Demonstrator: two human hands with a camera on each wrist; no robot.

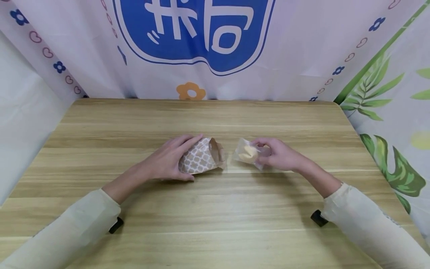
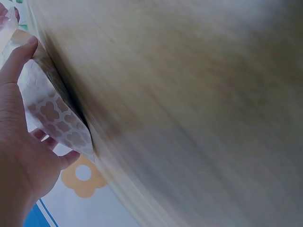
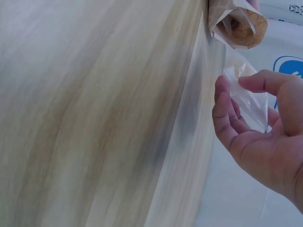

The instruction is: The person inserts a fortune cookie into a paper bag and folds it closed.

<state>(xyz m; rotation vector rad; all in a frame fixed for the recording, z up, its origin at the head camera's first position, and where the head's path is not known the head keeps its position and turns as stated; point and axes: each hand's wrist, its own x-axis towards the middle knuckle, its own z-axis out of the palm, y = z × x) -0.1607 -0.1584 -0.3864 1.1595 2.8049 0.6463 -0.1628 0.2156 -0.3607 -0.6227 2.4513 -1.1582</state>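
A brown paper bag [image 1: 201, 157] with a white lattice print lies on its side on the wooden table [image 1: 215, 220], its open mouth facing right. My left hand [image 1: 168, 160] holds it, fingers over the top and thumb below; the left wrist view shows the bag [image 2: 52, 113] under those fingers [image 2: 16, 59]. Just right of the mouth, my right hand [image 1: 277, 154] pinches a pale pastry in a clear plastic wrapper [image 1: 248, 153]. In the right wrist view the wrapper [image 3: 248, 94] sits between thumb and fingers, with the bag's mouth [image 3: 239, 21] beyond.
The table is bare apart from these things. A white printed cloth [image 1: 201, 48] with a blue logo hangs behind it, and leaf-patterned cloth [image 1: 393, 112] hangs at the right. Black clips [image 1: 317, 218] sit at both cuffs.
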